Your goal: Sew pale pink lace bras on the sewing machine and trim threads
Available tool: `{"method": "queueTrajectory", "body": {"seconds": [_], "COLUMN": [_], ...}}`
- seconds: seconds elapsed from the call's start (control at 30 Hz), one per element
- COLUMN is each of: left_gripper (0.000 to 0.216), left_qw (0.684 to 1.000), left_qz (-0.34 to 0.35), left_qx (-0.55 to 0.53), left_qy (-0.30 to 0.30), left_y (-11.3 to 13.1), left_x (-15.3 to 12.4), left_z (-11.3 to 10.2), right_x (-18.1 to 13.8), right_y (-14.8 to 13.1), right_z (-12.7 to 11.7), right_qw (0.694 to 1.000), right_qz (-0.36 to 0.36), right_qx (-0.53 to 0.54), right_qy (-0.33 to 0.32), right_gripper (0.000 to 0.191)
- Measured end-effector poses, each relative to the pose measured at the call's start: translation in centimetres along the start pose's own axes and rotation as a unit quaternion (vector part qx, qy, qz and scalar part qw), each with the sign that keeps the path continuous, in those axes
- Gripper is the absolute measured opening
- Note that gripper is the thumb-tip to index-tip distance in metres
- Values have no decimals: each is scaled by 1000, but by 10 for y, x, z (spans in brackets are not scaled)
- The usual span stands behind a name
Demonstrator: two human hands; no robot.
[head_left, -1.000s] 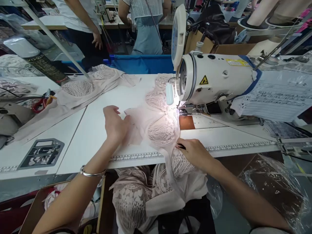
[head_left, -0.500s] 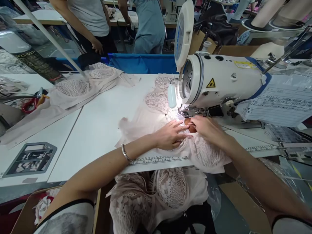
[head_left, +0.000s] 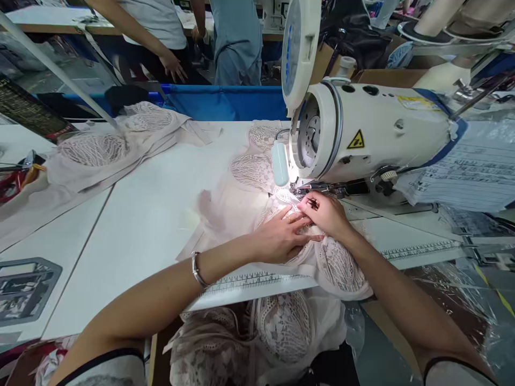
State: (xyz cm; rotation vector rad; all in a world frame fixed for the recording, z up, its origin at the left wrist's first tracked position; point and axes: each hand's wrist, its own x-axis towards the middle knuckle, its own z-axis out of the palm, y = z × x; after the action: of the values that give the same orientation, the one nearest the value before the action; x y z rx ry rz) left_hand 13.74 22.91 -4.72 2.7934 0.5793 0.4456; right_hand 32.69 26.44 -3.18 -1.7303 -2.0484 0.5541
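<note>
A pale pink lace bra lies across the sewing machine bed, and its lace edge passes under the lit needle area. My left hand rests flat on the fabric, fingers stretched toward the needle. Just right of it, my right hand pinches the bra's edge close to the presser foot. Something small and dark shows among the right fingers; I cannot make out its kind. A lace cup hangs toward the table's front edge under my right wrist.
More lace bras lie on the table's left, near red-handled scissors. Other lace pieces rest below the front edge. A printed ruler runs along that edge. Two people stand beyond the blue cloth bin.
My right hand has turned, its fingers now pinched beside the needle area, with a dark thing showing among them. My left hand has shifted slightly toward me. The camera view has moved a little.
</note>
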Motion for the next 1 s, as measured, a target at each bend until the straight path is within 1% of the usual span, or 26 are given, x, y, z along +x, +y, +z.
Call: {"method": "queueTrajectory", "body": {"seconds": [0.07,0.13,0.2,0.23,0.27,0.37,0.47,0.57,0.7,0.77,0.87,1.0], "left_gripper": [39,41,39,38,40,55,57,58,58,56,51,48], "left_qw": [998,992,982,976,972,964,960,962,962,965,970,972], "left_qz": [-12,-75,-156,-179,-186,-161,-149,-148,-133,-130,-146,-153], "left_qx": [-49,-64,-6,43,92,197,230,225,233,222,192,174], "left_qy": [23,73,111,115,107,71,58,54,46,40,33,34], "left_y": [-1,-3,-4,-5,-4,-1,2,2,0,-1,-3,-6], "left_x": [-2,-4,-6,-7,-7,-6,-4,-3,-3,-3,-3,-4], "left_z": [0,1,4,5,6,8,10,11,8,5,0,-2], "right_x": [-2,-3,-4,-4,-4,-6,-8,-9,-11,-12,-15,-17], "right_y": [1,3,4,5,5,4,6,10,14,14,12,13], "right_z": [3,5,6,6,7,7,9,14,20,21,21,22], "right_qw": [1000,1000,999,999,999,997,991,986,977,966,947,927], "right_qz": [-3,-17,-29,-33,-37,-61,-98,-127,-165,-200,-255,-297], "right_qx": [-3,-8,-13,-17,-22,-38,-45,-56,-105,-135,-172,-207], "right_qy": [12,23,24,24,26,41,73,95,86,90,98,98], "right_gripper": [16,16,18,18,19,22,22,16,11,15,22,28]}}
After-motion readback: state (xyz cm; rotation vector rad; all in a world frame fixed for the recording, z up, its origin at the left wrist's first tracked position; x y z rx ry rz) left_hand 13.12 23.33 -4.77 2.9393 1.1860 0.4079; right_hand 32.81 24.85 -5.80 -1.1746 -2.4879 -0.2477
